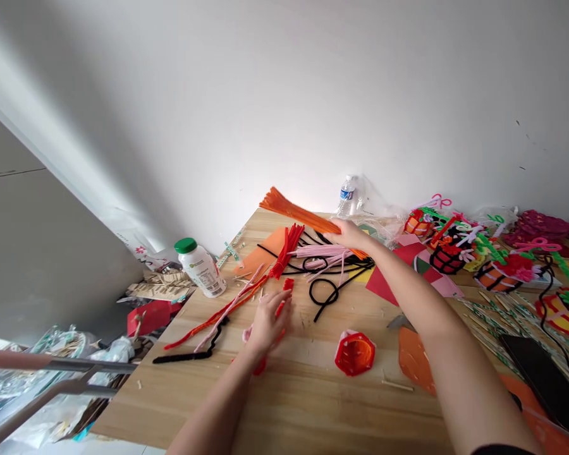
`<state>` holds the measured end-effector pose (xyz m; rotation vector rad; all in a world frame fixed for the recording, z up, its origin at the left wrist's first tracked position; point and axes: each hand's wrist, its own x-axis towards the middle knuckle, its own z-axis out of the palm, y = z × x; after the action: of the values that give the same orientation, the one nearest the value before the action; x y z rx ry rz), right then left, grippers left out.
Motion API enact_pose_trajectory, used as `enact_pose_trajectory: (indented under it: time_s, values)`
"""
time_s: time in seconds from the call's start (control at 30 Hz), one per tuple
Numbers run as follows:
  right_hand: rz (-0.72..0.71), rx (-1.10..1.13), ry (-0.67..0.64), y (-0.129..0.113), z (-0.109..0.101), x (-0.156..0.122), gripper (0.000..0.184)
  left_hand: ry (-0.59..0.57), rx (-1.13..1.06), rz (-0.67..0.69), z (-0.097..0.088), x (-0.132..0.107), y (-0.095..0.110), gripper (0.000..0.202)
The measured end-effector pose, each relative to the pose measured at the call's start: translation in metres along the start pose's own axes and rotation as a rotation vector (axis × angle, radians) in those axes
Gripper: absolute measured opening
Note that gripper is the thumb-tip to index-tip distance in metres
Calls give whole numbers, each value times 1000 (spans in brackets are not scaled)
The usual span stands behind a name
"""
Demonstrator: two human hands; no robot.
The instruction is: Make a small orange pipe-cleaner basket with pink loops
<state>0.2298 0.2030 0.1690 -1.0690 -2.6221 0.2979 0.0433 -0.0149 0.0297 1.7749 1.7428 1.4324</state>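
My right hand (349,234) reaches to the far side of the wooden table (284,404) and grips a bundle of orange pipe cleaners (294,212), lifted and slanting up to the left. My left hand (267,321) rests palm down near the table's middle, on a small red and pink pipe-cleaner piece (284,292). A small red woven basket (354,352) stands to its right. Loose red, pink and black pipe cleaners (313,262) lie between the two hands.
A white bottle with a green cap (200,267) stands at the left edge; a clear water bottle (347,196) stands by the wall. Finished pipe-cleaner baskets (459,246) crowd the right side. A dark tablet (545,379) lies at the right. Scrap piles lie off the table's left.
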Motion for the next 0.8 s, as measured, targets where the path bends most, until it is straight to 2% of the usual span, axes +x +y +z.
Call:
enact_pose_trajectory:
  time_s: [0.07, 0.1, 0.17, 0.23, 0.33, 0.47, 0.63, 0.67, 0.73, 0.8]
  values:
    - [-61, 342, -351, -2, -4, -40, 36, 21, -307, -207, -2, -1, 7, 32]
    - [-44, 460, -476, -4, -4, -60, 37, 29, -478, -285, -2, -2, 12, 36]
    - [18, 569, -616, -6, 1, -94, 34, 43, -772, -366, -1, -4, 21, 43]
    - [58, 600, -731, -8, 7, -119, 33, 50, -948, -403, 1, -6, 29, 43]
    - [138, 609, -768, -7, 13, -140, 37, 89, -1002, -437, 5, -9, 33, 39]
    - [202, 656, -779, -1, 9, -152, 41, 121, -849, -446, 3, -9, 33, 35]
    - [224, 699, -774, 5, 5, -157, 41, -118, -778, -418, -5, -7, 33, 29]
    - [230, 700, -771, 8, 4, -156, 41, -130, -793, -418, -7, -6, 31, 27]
    - [250, 694, -757, 17, 1, -153, 41, -72, -880, -430, -13, -2, 24, 22]
    - [281, 684, -714, 31, -4, -149, 41, 58, -1061, -421, -25, 4, 11, 21]
